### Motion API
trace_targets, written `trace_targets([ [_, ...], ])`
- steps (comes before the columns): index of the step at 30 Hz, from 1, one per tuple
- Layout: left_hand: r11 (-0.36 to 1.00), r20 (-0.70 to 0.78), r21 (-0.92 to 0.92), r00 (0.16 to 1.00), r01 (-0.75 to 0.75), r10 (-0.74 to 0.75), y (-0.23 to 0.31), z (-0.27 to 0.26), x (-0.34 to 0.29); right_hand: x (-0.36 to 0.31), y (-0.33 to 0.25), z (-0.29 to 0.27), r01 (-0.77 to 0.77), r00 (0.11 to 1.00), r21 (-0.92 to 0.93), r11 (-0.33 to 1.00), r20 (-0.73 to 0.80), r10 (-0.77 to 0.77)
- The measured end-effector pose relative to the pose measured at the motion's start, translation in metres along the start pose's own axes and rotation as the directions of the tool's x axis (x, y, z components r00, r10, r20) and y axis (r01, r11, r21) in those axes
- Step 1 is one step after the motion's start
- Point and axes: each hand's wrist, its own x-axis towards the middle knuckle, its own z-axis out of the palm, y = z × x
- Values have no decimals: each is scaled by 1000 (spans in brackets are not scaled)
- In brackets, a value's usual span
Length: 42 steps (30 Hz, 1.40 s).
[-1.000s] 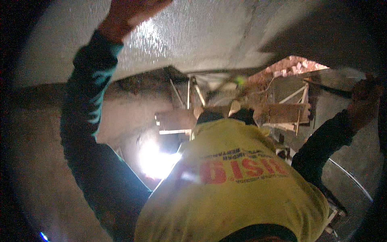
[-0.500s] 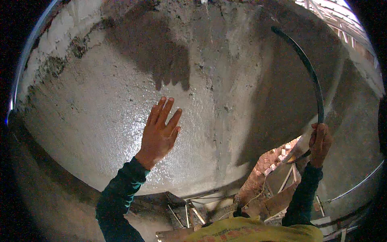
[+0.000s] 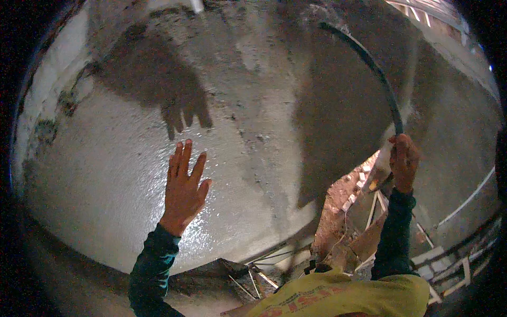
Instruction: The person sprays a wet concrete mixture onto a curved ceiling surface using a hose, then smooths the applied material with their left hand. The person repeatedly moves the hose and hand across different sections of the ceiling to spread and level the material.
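My left hand [image 3: 184,189] is raised in front of a grey concrete wall [image 3: 253,174], fingers stretched and a little apart, holding nothing. Whether its palm touches the surface I cannot tell. The wall below and around this hand glistens wet, and a dark hand-shaped shadow falls just above it. On the right, my right hand [image 3: 404,164] is closed around a dark flexible hose [image 3: 377,68]. The hose arcs up and to the left from the fist, and what looks like water splashes by its far tip.
At lower right a gap shows reddish ground [image 3: 334,206] far below, with pale blocks and wooden pieces [image 3: 373,208]. Timber struts [image 3: 259,280] stand under the wall's lower edge. Roof framing [image 3: 422,13] shows at upper right. Rough, patchy concrete [image 3: 66,100] lies at far left.
My left hand has shifted left and slightly down in the picture. The right hand and hose have moved up and left, and pale splashing now shows at the hose tip.
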Motion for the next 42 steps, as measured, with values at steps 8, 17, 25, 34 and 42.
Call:
trace_targets([
  [8,990,-30,-16,990,-137,137,28,9,52,46,59,-35,75,977,-430,900,-147,-152],
  [17,983,-67,-15,981,-183,182,75,47,118,170,91,-69,-26,943,-315,949,-322,-81],
  [25,984,36,137,993,-112,108,102,85,147,301,163,-118,-16,906,-348,937,-402,-133],
  [34,933,126,357,992,-48,3,105,79,144,419,224,-165,23,977,-200,980,-205,-65],
  [42,920,22,382,996,-84,81,102,93,148,483,266,-233,105,992,-321,941,-35,-122],
])
